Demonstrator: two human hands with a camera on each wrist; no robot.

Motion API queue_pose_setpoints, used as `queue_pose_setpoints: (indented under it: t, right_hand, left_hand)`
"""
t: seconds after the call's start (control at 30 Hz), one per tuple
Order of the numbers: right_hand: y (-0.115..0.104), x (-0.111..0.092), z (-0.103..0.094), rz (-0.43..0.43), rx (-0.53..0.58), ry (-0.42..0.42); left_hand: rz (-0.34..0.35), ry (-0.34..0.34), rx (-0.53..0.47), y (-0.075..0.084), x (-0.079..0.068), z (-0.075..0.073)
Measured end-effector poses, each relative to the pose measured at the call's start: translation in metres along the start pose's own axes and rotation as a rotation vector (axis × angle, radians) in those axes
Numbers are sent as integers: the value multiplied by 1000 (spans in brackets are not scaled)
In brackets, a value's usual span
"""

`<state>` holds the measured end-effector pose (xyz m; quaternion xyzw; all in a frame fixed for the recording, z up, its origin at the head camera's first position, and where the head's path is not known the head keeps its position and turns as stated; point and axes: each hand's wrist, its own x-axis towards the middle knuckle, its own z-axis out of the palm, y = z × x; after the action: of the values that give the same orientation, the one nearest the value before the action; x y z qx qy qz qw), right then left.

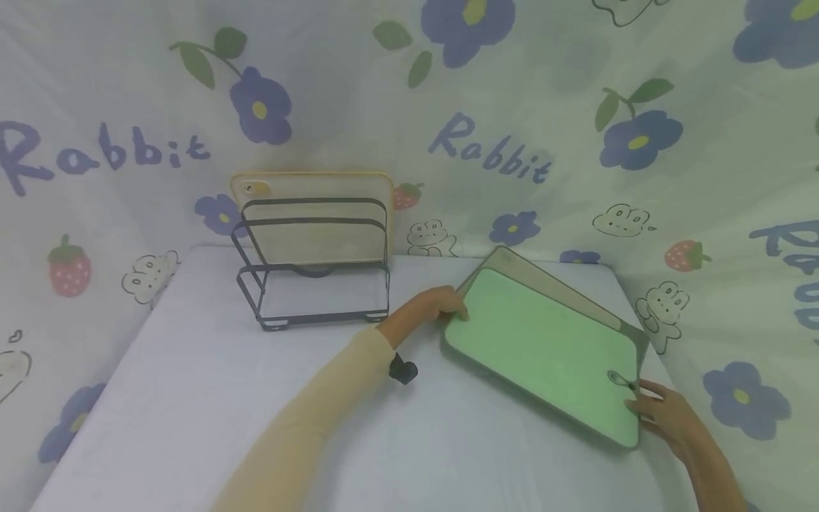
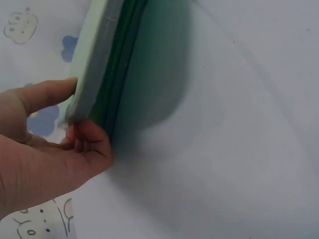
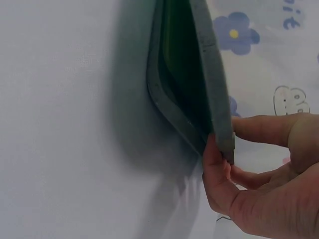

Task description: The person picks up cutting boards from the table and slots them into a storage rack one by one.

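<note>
A light green cutting board [image 1: 544,355] with a small oval hole near its right end is held tilted between both hands. My left hand [image 1: 441,302] pinches its left end, thumb on the green face and fingers curled under the edge. At the opposite end my right hand [image 1: 668,416] pinches the board near the hole, thumb on top. A second board with a beige face and grey corner [image 1: 544,281] shows behind and under it. In the right wrist view a dark wedge-shaped gap separates the upper board's grey edge [image 3: 214,74] from the lower grey rim [image 3: 164,99].
Left of the boards, a black wire rack [image 1: 313,267] stands on the white-covered table [image 1: 256,419]. A beige board with a yellow rim [image 1: 320,245] stands upright at the rack's back. Patterned cloth [image 1: 345,107] hangs behind the table.
</note>
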<state>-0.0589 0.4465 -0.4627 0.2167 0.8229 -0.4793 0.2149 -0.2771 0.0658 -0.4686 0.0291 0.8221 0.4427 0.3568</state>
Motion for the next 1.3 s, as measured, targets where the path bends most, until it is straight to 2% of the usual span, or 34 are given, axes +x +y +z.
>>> queue_pose_setpoints:
  t: [0.23,0.43,0.83,1.17,1.3]
  right_hand:
    - [0,-4,-3,-26,46,10]
    - [-8,-6,-6,-56,39,-4]
    - [-33,-24,-7,-150,0,73]
    - [-56,-37,-6,-215,3,146]
    - [-63,-43,-4,-275,18,189]
  left_hand:
    - [82,-71,-37,2,-15,-7]
    - [123,-79,-73,5,-30,-15]
    - [230,18,12,22,-80,-34]
    - [351,110,77,30,-112,-50]
    - [386,145,104,34,-130,-57]
